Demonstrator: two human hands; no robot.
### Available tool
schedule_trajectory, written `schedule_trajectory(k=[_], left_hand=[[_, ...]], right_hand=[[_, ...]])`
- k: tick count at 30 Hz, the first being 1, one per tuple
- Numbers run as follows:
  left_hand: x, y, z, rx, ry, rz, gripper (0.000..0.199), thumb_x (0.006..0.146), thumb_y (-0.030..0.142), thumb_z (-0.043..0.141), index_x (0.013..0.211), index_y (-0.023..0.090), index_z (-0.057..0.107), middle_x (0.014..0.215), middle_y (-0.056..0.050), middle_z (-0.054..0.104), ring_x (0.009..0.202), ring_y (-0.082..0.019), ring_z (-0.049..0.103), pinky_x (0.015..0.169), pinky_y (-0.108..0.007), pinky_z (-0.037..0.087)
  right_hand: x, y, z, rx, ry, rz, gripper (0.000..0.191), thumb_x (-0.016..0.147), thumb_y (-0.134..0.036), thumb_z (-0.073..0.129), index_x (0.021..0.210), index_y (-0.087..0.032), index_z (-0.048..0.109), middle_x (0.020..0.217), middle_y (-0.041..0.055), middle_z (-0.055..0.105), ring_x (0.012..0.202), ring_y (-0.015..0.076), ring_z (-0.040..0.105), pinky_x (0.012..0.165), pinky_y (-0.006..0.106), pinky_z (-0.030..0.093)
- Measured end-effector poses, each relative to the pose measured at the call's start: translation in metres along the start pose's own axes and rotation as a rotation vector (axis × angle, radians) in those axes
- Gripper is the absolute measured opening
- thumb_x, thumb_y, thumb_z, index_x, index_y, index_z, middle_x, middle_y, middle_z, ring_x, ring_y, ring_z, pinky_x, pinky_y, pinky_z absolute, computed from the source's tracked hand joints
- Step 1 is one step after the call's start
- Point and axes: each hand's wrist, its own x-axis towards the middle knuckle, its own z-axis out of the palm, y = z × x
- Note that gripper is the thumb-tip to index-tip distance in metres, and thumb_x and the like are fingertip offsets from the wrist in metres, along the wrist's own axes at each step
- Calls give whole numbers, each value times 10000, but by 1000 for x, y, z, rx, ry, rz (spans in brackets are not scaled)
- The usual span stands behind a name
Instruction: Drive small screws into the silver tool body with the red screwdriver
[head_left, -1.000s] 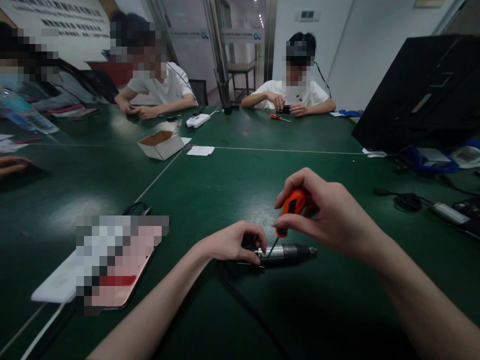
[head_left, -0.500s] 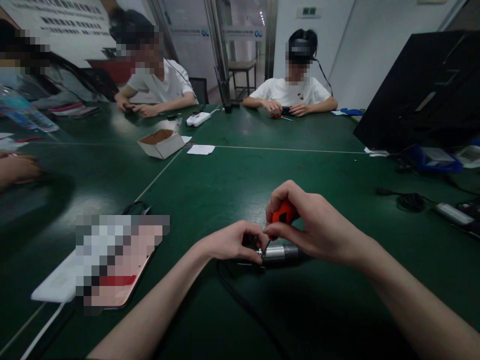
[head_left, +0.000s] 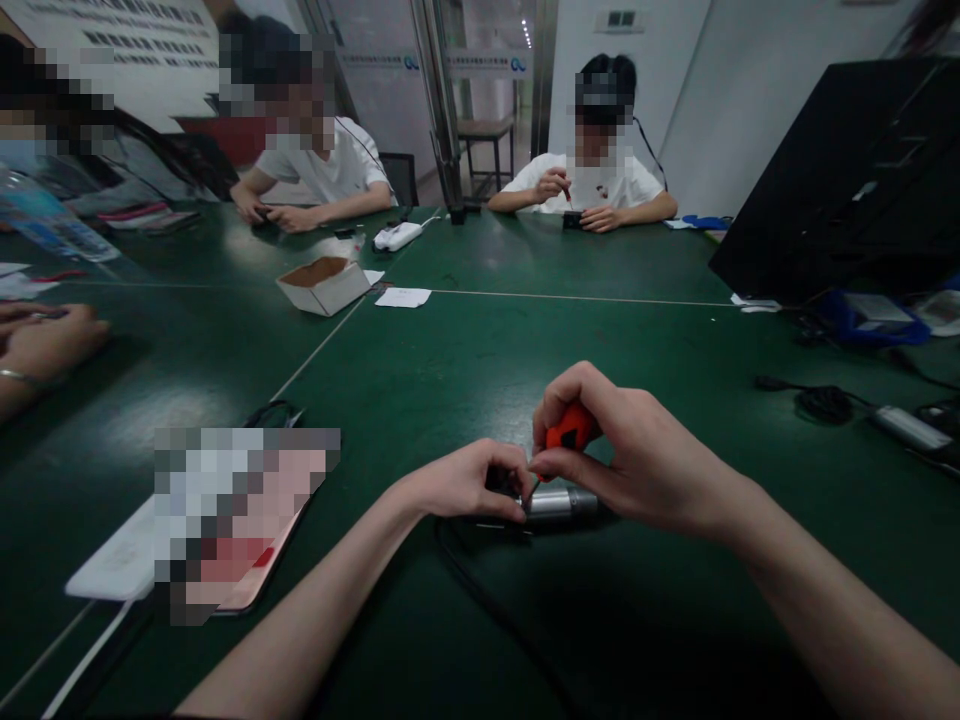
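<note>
My right hand point(head_left: 622, 450) is closed round the orange and black handle of a screwdriver point(head_left: 571, 428), whose shaft slants down to the left. Its tip meets the left end of a silver and black metal cylinder point(head_left: 551, 503) that lies on the green table point(head_left: 637, 340); the exact contact is hidden by my fingers. My left hand point(head_left: 472, 482) pinches that same end between thumb and fingers, steadying it on the tabletop. From near the left hand a black cable point(head_left: 487, 595) curves toward me.
A white power bank or phone point(head_left: 112, 555) and a pink phone point(head_left: 300, 500) lie to the left. Farther off are an open cardboard box point(head_left: 322, 290) and a paper slip point(head_left: 403, 297). A black monitor point(head_left: 825, 190) and cables point(head_left: 825, 400) occupy the right. Other people sit around the table.
My hands, the screwdriver and the cylinder stay nearly where they were. Across the table a person's hand has risen with a screwdriver. At the left edge another person's hand has come further in.
</note>
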Motion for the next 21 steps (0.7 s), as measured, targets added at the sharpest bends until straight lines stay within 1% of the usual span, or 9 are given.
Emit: schedule_trajectory(k=[6, 10, 15, 21], left_hand=[[0, 0, -1, -27, -4, -4, 151, 739, 183, 761, 841, 160, 653, 895, -4, 624, 870, -172, 580, 805, -291, 456], [0, 0, 0, -16, 1, -14, 152, 744, 191, 755, 850, 157, 652, 866, -3, 617, 859, -172, 574, 793, -286, 459], [0, 0, 0, -4, 8, 6, 146, 743, 180, 750, 847, 159, 650, 865, 1, 618, 856, -169, 572, 788, -280, 455], [0, 1, 0, 60, -1, -13, 115, 752, 179, 750, 813, 150, 657, 845, 8, 608, 803, -148, 561, 746, -258, 433]], right_hand=[[0, 0, 1, -1, -24, 5, 233, 888, -167, 597, 1018, -205, 408, 921, -16, 574, 745, 77, 569, 630, 187, 450], [0, 1, 2, -6, -18, 6, 232, 885, -170, 603, 1009, -203, 410, 901, -23, 572, 728, 73, 563, 623, 185, 441], [1, 1, 3, -11, -20, 3, 227, 892, -186, 602, 1008, -202, 408, 906, -28, 574, 739, 68, 563, 631, 179, 441], [-1, -2, -2, -12, 5, 7, 262, 875, -153, 618, 1021, -205, 406, 923, -22, 586, 754, 74, 575, 640, 179, 455]])
